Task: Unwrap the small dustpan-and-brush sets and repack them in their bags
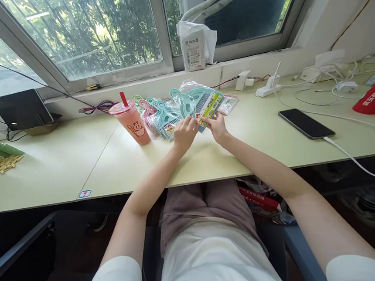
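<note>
Both hands are on a teal mini dustpan-and-brush set (193, 101) in clear plastic with a yellow-green label, held tilted above the table with its handle toward the window. My left hand (185, 134) pinches the near edge of the package, fingers curled. My right hand (218, 128) grips its lower right side, thumb on the label. Just left of the hands lie several more wrapped sets: teal ones (166, 116) and a pink one (148, 110), overlapping in a pile. A wrapped packet (229, 105) lies behind my right hand.
A pink drink cup (134, 127) with a red straw stands left of the pile. To the right lie a charging phone (306, 122), white cables (328, 75) and a red pouch (374, 95). A tablet (21, 110) leans at the far left; a boxed package (194, 48) stands on the sill.
</note>
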### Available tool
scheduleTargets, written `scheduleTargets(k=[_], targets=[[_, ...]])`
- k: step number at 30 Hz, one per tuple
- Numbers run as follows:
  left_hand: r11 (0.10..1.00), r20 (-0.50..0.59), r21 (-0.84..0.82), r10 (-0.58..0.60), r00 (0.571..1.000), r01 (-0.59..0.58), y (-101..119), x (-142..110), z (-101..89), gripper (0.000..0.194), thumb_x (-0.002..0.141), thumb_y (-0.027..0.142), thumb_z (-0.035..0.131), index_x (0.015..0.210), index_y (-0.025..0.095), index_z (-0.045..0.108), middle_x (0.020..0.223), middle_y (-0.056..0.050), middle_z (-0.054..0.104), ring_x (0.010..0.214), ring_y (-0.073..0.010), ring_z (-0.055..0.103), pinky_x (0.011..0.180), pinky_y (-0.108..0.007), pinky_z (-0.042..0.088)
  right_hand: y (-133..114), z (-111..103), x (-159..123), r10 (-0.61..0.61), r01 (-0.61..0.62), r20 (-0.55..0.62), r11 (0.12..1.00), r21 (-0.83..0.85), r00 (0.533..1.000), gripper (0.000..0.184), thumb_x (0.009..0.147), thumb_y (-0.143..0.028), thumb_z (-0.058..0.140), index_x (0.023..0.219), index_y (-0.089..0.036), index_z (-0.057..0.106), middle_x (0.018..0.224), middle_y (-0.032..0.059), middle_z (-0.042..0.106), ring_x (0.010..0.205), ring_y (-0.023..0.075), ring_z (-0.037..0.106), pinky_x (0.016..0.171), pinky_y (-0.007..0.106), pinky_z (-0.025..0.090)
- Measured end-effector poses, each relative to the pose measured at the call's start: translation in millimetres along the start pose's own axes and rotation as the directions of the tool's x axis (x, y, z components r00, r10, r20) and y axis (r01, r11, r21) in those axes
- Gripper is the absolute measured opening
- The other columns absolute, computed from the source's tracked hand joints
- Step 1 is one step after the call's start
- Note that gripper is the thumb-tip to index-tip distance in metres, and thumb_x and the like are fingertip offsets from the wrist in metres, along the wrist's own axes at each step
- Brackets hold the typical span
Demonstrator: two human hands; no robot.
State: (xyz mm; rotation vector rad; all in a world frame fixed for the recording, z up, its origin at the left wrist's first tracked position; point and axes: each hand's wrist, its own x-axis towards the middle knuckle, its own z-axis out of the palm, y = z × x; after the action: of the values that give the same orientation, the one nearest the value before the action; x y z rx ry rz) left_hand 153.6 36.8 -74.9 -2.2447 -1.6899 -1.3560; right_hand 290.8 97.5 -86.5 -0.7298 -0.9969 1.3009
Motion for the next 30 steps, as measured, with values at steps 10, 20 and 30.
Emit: scheduleTargets(k=[10, 20, 30], targets=[[0.347, 0.159, -0.856, -0.529, 0.834, 0.384, -6, 18, 11.1, 0.051, 0.089, 0.045, 0.073, 0.131, 0.026, 0.051, 0.140, -0.011, 0.056, 0.125, -0.0211, 0.063, 0.102, -0.034, 0.053, -2, -4, 7, -0.012, 0.014, -0.025, 0.997, 0.076, 1.000, 0.054, 0.066, -0.020, 0.082, 0.112, -0.028, 0.055, 0.115, 0.0023, 0.074, 0.119, 0.0242, 0.069, 0.103, 0.042, 0.062], [0.193, 0.692, -0.670, -0.191, 0.697, 0.717, 2, -9, 45.3, 0.047, 0.075, 0.032, 0.085, 0.119, 0.030, 0.068, 0.120, -0.005, 0.074, 0.123, -0.0255, 0.065, 0.110, -0.043, 0.048, 10, -3, 5, 0.038, -0.038, 0.000, 0.999, 0.007, 0.999, 0.055, 0.064, -0.026, 0.084, 0.111, -0.027, 0.056, 0.107, 0.0034, 0.075, 0.104, 0.0271, 0.074, 0.088, 0.044, 0.066], [0.093, 0.357, -0.904, -0.373, 0.856, 0.417, 2, 15, 14.2, 0.029, 0.092, 0.033, 0.068, 0.120, 0.026, 0.067, 0.127, -0.004, 0.072, 0.127, -0.0212, 0.064, 0.110, -0.037, 0.050, -4, -5, 7, -0.019, 0.013, 0.093, 0.997, 0.070, 0.995, 0.056, 0.061, -0.024, 0.088, 0.108, -0.027, 0.057, 0.107, 0.0024, 0.076, 0.113, 0.0253, 0.072, 0.106, 0.047, 0.059]])
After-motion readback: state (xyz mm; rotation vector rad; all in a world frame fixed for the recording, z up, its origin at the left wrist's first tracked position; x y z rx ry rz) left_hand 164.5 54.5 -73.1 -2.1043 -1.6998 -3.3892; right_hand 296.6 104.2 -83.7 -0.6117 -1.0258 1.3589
